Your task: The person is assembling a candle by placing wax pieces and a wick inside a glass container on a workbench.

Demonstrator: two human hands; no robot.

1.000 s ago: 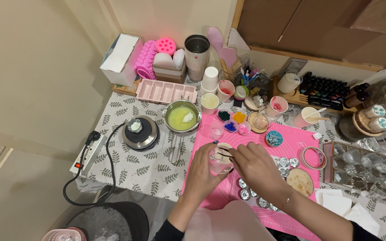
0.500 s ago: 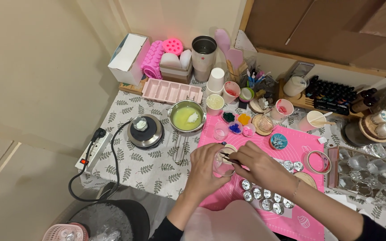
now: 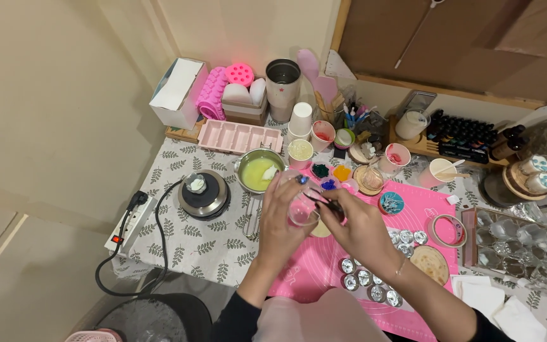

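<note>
While my left hand (image 3: 283, 218) wraps a small clear glass cup (image 3: 301, 209) and holds it lifted above the pink mat (image 3: 413, 202), my right hand (image 3: 356, 225) pinches dark tweezers (image 3: 321, 199) with their tips down in its mouth. Tilted like this, the cup could slip from my fingers. A shaky push might set whatever the tweezers hold off-centre.

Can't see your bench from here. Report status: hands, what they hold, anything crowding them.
Left hand grips small clear glass cup, raised above pink silicone mat. Right hand pinches thin dark tweezers at cup's mouth. Steel saucepan of yellow wax close beside left hand.
</note>
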